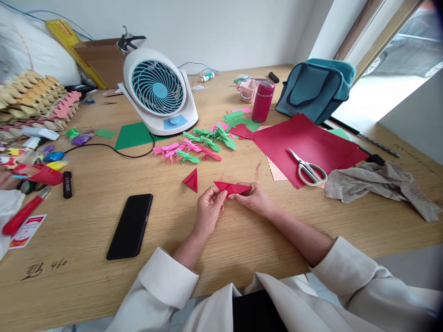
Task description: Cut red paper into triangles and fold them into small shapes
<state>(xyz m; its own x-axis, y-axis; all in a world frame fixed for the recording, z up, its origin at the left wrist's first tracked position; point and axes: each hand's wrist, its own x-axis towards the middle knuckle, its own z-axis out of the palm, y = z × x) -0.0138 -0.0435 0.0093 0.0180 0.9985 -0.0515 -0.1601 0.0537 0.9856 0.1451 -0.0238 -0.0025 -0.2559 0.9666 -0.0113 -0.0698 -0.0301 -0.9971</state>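
Between my two hands is a small red folded paper (231, 186), a flat triangle with its long edge facing away from me. My left hand (210, 206) pinches its left half, thumb on top. My right hand (254, 198) grips the right end, thumb along the near side. Just left of them a second red folded triangle (191, 180) lies on the table. Beyond it are several folded pink paper figures (169, 150) and green paper figures (207, 138). To the right, white-handled scissors (308, 168) rest on large red paper sheets (297, 138).
A black phone (129, 226) lies at the left, with a black marker (68, 184) farther out. At the back stand a white fan (159, 92), a red flask (263, 102) and a teal bag (313, 90). A grey cloth (370, 182) lies at the right.
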